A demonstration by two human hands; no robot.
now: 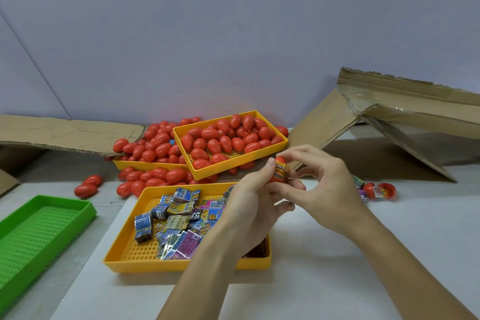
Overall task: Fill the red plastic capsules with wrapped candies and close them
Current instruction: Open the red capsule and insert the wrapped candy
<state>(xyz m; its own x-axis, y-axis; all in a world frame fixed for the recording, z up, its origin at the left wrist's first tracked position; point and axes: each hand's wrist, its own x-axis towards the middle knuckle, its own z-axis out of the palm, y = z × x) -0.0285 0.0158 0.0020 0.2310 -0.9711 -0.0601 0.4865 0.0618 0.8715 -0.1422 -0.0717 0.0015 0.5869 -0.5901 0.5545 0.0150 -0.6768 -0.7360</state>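
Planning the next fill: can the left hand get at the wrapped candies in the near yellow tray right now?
Probably not yet: the left hand hovers over the wrapped candies, but its fingers grip a red capsule.

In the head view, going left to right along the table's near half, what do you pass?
Green tray → yellow candy tray → left hand → right hand → open red capsule.

Both forearms reach forward from the lower edge and meet in the middle. The left hand [249,197] is turned palm-inward, thumb raised, its fingers curled in a grip on the capsule [280,170]. The right hand [315,189] arches over from the right, thumb and forefinger pinching the same capsule at its top, the other fingers bent below.
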